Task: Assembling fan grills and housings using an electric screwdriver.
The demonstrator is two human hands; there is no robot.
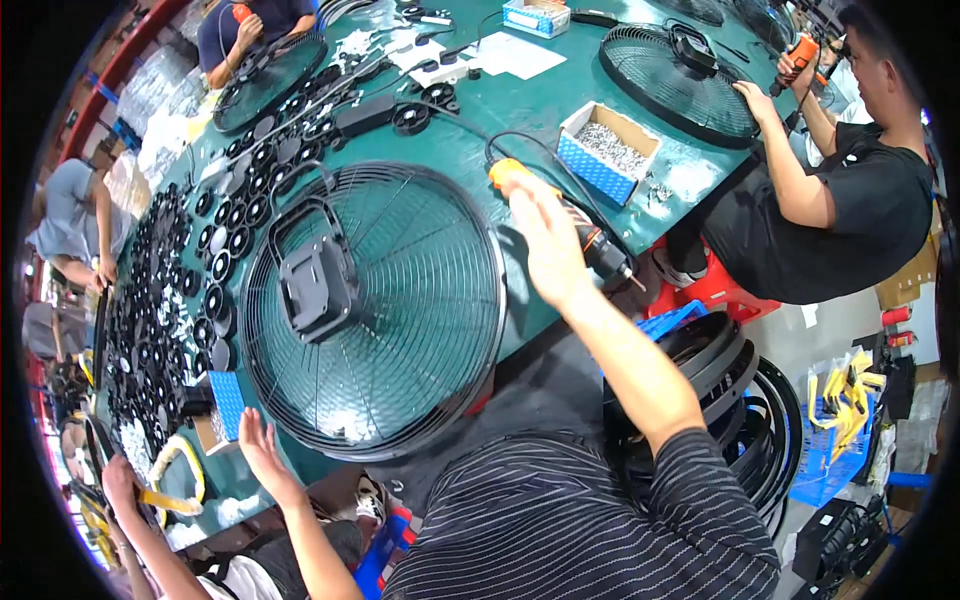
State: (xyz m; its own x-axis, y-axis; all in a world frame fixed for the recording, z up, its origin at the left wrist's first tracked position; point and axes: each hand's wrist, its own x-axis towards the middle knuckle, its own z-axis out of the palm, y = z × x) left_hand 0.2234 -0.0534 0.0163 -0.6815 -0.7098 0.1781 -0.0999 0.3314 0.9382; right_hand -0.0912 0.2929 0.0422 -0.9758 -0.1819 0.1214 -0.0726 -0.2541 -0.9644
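A round black fan guard with a motor housing and a curved bracket lies on the green table in front of me. My right hand is flat with its fingers stretched, over an orange and black power screwdriver to the right of the fan. It covers part of the tool; whether they touch is unclear. My left hand, fingers extended and holding nothing, is at the guard's near left rim, by a small blue and white box.
A box of screws stands right of the fan. Many black round parts cover the table's left. Co-workers sit around; one at the right touches another fan. Black rings are stacked at my right, near a blue crate.
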